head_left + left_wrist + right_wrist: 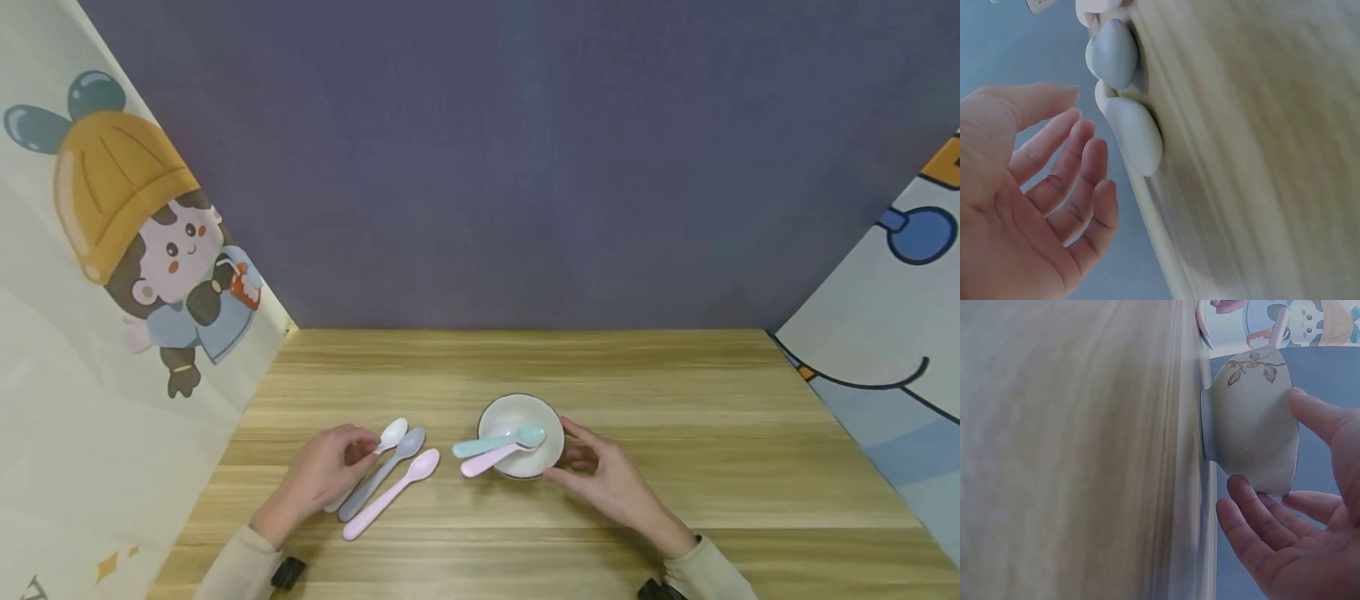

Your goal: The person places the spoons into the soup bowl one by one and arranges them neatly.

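Observation:
A white bowl (491, 414) with a dark rim and a painted leaf sprig stands on the table; a mint spoon (480, 447) and a pink spoon (487, 460) lean in it, handles pointing left. My right hand (611, 487) holds the bowl's right side, thumb and fingers spread around it. To the left, a white spoon (394, 432), a grey spoon (381, 479) and another pink spoon (390, 498) lie side by side on the table. My left hand (322, 468) hovers at the white spoon, fingers loosely bent and apart from the thumb, covering part of its handle.
The wooden table (637, 367) runs back to a dark blue-grey panel (525, 167). Cartoon-printed sheets stand along the left side (45, 400) and right side (862, 333).

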A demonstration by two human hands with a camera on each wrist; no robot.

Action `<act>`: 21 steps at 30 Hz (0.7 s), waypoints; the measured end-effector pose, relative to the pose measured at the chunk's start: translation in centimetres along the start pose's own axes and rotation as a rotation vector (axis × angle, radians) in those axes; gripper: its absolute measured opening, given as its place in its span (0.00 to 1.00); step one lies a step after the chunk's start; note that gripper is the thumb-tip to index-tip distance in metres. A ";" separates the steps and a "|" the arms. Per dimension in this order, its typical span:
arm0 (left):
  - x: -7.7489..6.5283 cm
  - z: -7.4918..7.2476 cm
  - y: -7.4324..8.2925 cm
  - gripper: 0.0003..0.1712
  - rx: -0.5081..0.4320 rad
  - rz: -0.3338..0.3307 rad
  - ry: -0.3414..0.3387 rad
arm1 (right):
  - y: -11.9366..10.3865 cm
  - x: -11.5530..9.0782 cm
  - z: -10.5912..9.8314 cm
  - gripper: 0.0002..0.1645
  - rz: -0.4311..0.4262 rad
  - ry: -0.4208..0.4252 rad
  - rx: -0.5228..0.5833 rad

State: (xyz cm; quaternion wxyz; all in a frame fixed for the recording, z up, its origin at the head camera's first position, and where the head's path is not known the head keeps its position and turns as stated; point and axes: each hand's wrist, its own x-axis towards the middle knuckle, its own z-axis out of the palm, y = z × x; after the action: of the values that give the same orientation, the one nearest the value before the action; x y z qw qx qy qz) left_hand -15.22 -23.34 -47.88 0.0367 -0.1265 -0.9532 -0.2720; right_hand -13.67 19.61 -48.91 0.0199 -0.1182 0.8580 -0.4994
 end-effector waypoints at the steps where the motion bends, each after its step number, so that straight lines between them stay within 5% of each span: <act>1: -0.1 0.0 0.0 0.11 0.001 -0.009 -0.007 | 0.0 0.0 0.0 0.54 0.001 -0.002 0.002; 21: -0.7 -0.2 -0.4 0.15 0.021 -0.085 -0.089 | 0.2 0.0 -0.1 0.54 -0.003 -0.009 0.013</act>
State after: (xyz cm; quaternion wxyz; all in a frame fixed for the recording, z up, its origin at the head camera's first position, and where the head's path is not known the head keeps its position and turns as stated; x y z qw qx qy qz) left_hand -14.61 -23.90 -48.00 -0.0161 -0.0975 -0.9613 -0.2572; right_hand -13.76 19.78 -49.07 0.0237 -0.1213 0.8545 -0.5045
